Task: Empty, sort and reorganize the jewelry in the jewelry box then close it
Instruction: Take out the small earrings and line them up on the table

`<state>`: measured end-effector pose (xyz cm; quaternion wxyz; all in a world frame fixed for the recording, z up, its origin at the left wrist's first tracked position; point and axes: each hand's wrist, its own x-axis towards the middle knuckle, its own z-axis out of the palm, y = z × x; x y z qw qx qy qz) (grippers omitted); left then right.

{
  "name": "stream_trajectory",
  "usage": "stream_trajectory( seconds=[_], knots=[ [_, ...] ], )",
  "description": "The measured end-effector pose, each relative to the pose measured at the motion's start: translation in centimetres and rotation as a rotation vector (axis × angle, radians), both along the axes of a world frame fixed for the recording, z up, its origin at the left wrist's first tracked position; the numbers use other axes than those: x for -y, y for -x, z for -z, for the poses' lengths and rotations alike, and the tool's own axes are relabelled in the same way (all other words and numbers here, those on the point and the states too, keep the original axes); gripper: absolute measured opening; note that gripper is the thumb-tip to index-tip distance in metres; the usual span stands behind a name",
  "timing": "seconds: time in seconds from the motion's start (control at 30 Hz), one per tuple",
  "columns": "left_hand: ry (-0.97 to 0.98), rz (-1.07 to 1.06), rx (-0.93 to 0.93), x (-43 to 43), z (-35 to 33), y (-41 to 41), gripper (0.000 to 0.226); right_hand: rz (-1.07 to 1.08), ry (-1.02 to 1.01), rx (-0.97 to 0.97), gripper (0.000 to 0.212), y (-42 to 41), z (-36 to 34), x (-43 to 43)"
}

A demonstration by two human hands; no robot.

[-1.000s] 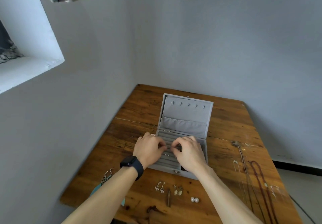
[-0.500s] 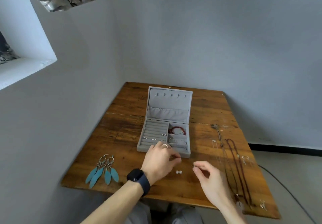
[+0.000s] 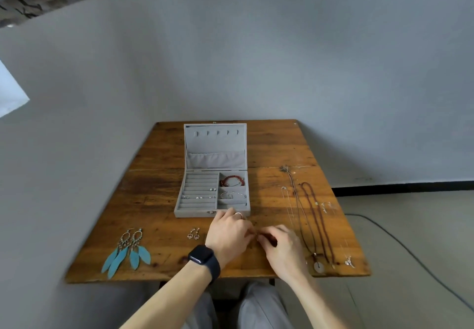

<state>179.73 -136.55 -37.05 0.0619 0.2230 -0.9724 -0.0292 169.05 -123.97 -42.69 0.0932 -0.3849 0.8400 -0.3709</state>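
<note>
A grey velvet jewelry box (image 3: pixel 195 213) stands open on the wooden table (image 3: pixel 154 200), lid upright. Its ring rolls hold a few small studs (image 3: pixel 213 189); a red bead bracelet (image 3: pixel 231 181) and a thin silver bangle (image 3: pixel 232 195) lie in the right compartments. My left hand (image 3: pixel 228 234) and right hand (image 3: pixel 280 249) meet just in front of the box, fingertips curled together over something tiny that I cannot make out. What lies under the hands is hidden.
Turquoise feather earrings (image 3: pixel 128 251) lie at the front left, small silver drop earrings (image 3: pixel 193 234) beside my left hand. Several long necklaces (image 3: pixel 311 221) stretch along the table's right side, a round pendant (image 3: pixel 318 267) near the front edge. A cable (image 3: pixel 400 241) runs on the floor.
Both hands left the box's ring rolls and came down to the table in front of it. The right hand moved left to meet the left hand. The view shifted.
</note>
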Motion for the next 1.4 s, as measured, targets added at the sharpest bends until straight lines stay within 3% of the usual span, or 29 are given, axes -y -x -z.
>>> stream_trajectory(
  seconds=[0.47, 1.4],
  knots=[
    [-0.022, -0.015, 0.013, -0.1, 0.2, -0.7, 0.028, 0.033, 0.108, -0.113, 0.028, -0.7, 1.6, -0.4],
    [-0.022, -0.012, 0.026, -0.2, -0.3, -0.6, 0.035, 0.019, 0.098, 0.002, 0.036, -0.6, 0.8, -0.6]
  ],
)
